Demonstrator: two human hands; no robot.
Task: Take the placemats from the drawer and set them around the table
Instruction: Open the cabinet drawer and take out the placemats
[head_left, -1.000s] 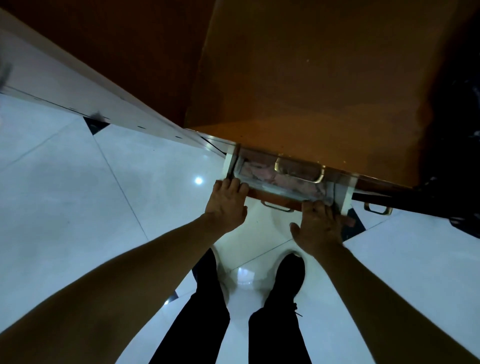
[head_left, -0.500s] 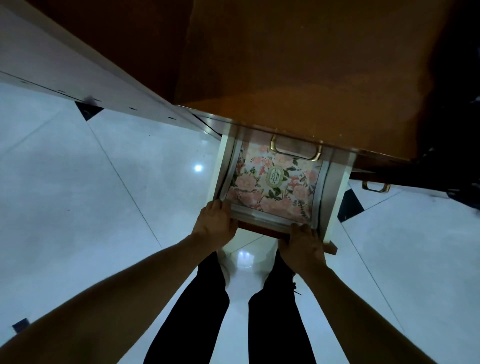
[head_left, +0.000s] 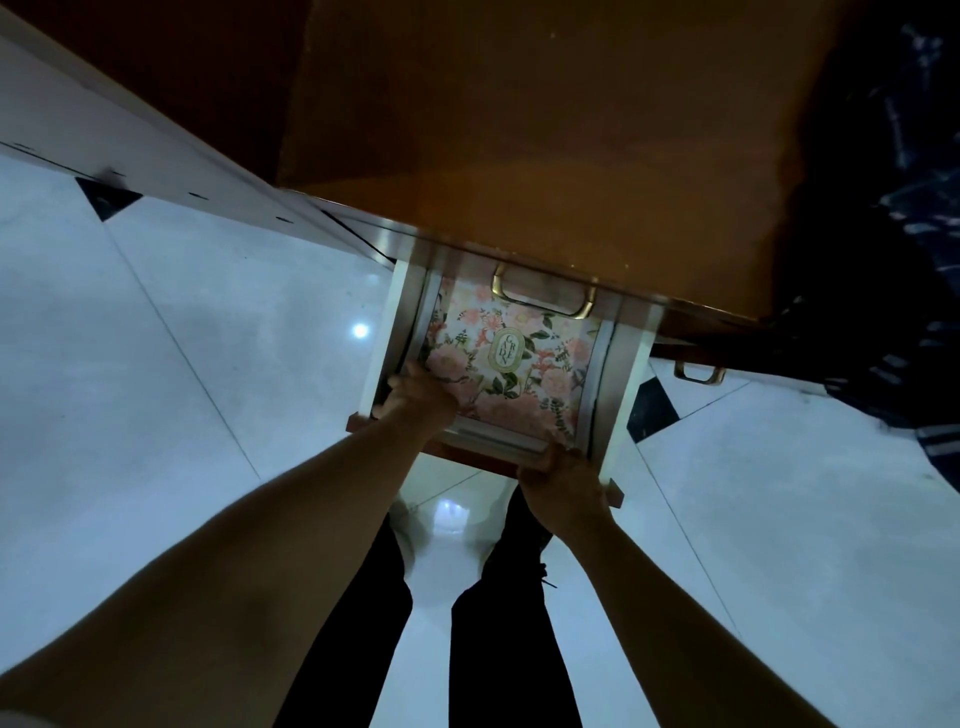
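A drawer (head_left: 385, 332) stands pulled out from under the brown wooden cabinet (head_left: 571, 156). Inside it lies a floral placemat (head_left: 524, 374), pink flowers with an oval "Garden" label in the middle. My left hand (head_left: 415, 402) reaches into the drawer at the mat's near left corner, with its fingertips curled down out of sight. Gripping the drawer's front edge near the right corner is my right hand (head_left: 563, 478). The far part of the mat is hidden under the cabinet.
A brass handle (head_left: 543, 296) of the drawer above overhangs the mat. Another brass handle (head_left: 698, 374) sits to the right. Dark patterned cloth (head_left: 893, 260) hangs at the right. Glossy white floor tiles (head_left: 182, 389) surround my dark-trousered legs (head_left: 498, 623).
The drawer has slid out from nearly closed to wide open, uncovering the mat. My left hand has left the drawer front and gone inside to the mat's corner.
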